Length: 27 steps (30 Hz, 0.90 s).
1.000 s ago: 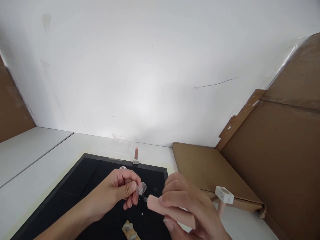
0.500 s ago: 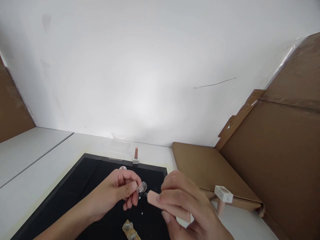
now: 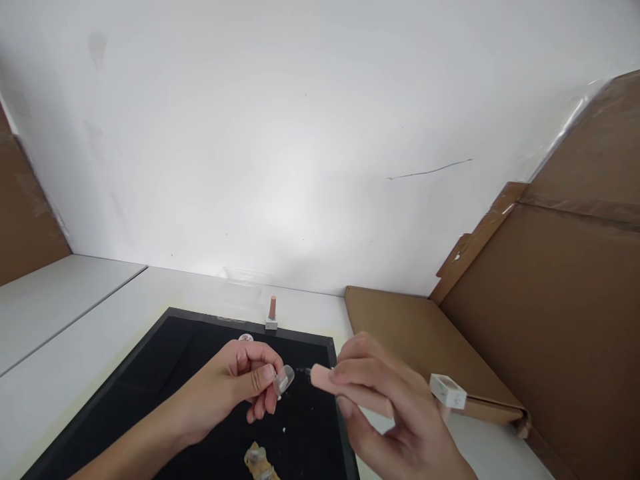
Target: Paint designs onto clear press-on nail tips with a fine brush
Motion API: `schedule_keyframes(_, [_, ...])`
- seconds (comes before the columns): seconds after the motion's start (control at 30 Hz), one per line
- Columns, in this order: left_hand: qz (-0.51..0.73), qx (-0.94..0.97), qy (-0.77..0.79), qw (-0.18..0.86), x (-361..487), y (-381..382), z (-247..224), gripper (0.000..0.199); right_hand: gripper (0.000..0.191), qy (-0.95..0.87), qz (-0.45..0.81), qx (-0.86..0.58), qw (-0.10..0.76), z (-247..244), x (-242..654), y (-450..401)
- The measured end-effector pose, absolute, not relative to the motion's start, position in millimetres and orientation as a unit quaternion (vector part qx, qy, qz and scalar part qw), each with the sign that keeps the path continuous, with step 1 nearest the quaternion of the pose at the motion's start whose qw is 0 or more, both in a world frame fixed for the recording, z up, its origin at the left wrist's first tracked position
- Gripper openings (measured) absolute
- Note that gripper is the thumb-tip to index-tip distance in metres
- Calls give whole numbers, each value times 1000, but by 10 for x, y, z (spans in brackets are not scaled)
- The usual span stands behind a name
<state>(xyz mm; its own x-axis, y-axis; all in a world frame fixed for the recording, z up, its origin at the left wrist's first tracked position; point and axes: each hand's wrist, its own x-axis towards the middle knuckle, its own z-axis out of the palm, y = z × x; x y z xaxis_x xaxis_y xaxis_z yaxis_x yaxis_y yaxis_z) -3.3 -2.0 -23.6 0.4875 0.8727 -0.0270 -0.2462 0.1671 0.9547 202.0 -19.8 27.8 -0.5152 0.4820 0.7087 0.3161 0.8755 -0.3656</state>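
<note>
Between thumb and forefinger, my left hand pinches a small clear, curved plastic piece. My right hand grips a pale pink cap, whose thin dark brush tip points left, a short gap from the clear piece. Beneath both hands lies a black mat. A yellowish strip with clear pieces on it rests on the mat at the bottom.
A small bottle with a pink cap stands at the mat's far edge. Near my right hand is a white square bottle. A flat cardboard box lies at the right, beside a cardboard wall. A round item sits behind my left hand.
My right hand has moved right and slightly up with the pink cap, so the brush tip has come away from the clear piece. My left hand has hardly moved.
</note>
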Motion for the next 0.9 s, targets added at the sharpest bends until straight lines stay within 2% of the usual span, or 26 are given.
schedule_keyframes(0.1, [405,519,322,681,-19,-16,-234,39,30,-854,127,-219,454,261,2026,-162])
schedule_keyframes(0.23, [412,539,339,652,7,-7,-239,42,30,-867,142,-214,426,251,1978,-127])
schedule_keyframes(0.43, [415,577,356,607,1,-16,-302,34,32,-849,126,-244,451,181,2042,-108])
schedule_keyframes(0.6, [418,597,365,579,25,11,-325,26,29,-869,159,-233,407,190,2044,-122])
schedule_keyframes(0.8, [416,603,374,569,20,-36,-332,21,30,-848,131,-251,448,203,2030,-116])
schedule_keyframes(0.9, [415,617,377,553,23,-43,-292,21,29,-860,145,-224,436,247,1994,-148])
